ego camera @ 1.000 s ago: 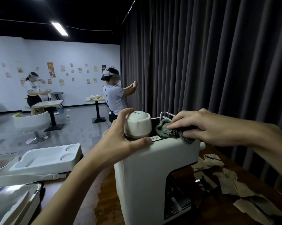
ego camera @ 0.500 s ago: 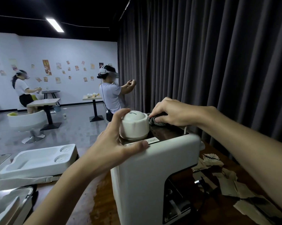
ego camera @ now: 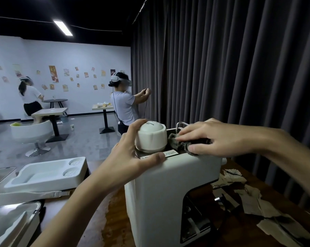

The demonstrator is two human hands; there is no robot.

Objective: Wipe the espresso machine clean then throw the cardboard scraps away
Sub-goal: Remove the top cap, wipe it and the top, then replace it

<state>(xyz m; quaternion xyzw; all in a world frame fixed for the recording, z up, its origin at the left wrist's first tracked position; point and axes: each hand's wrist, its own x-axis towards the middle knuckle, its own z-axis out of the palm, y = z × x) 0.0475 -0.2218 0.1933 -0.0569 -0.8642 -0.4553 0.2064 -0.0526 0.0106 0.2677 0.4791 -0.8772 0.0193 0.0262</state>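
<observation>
A white espresso machine [ego camera: 161, 193] stands on a dark wooden table [ego camera: 113, 218]. My left hand [ego camera: 131, 155] grips its top front corner, fingers curled round the white domed knob [ego camera: 151, 138] and thumb lying along the front edge. My right hand [ego camera: 209, 138] pinches a dark grey cloth [ego camera: 181, 145] and presses it onto the machine's top just right of the knob. Brown cardboard scraps [ego camera: 257, 202] lie scattered on the table to the right of the machine.
White foam packing trays [ego camera: 45, 173] and a metal tray [ego camera: 13, 220] sit on the left. A dark curtain [ego camera: 222, 68] hangs close behind the table. Two people stand among small tables and a white chair [ego camera: 32, 132] in the room beyond.
My right hand slid the cloth from the machine's back edge forward and rightward over the top. The left hand kept its hold around the knob. The view shifted slightly.
</observation>
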